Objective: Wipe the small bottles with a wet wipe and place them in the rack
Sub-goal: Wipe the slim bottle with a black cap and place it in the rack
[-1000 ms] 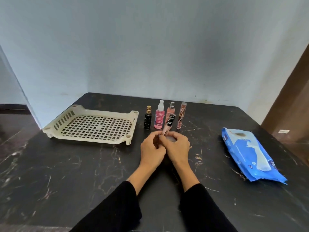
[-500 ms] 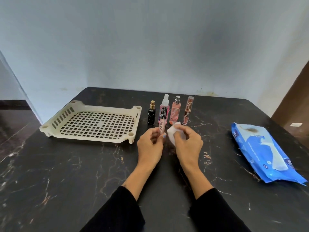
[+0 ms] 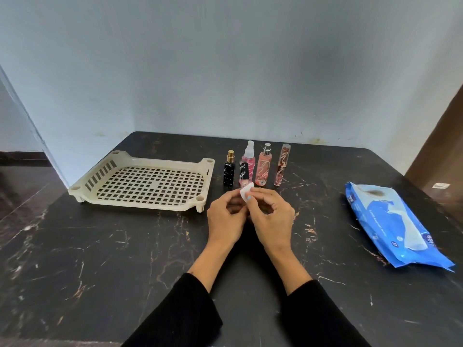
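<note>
My left hand [image 3: 226,216] holds a slim pink tube bottle with a black cap [image 3: 243,174] upright near the table's middle. My right hand [image 3: 271,216] pinches a small white wet wipe [image 3: 246,195] against the bottle's lower part. Behind them stand a black bottle with a gold cap [image 3: 229,172], a pink spray bottle [image 3: 249,156], a peach bottle with a silver cap [image 3: 263,167] and a thin clear tube bottle [image 3: 281,167]. The cream plastic rack [image 3: 105,171] sits to the left with nothing in it.
A blue wet wipe pack [image 3: 390,224] lies at the right of the black marble table [image 3: 100,259]. A pale wall stands close behind the table. A brown door edge [image 3: 441,151] shows at far right.
The right hand has brought the wipe from beside the held bottle onto its lower part, between both hands. The camera has tilted slightly; the standing bottles have not moved.
</note>
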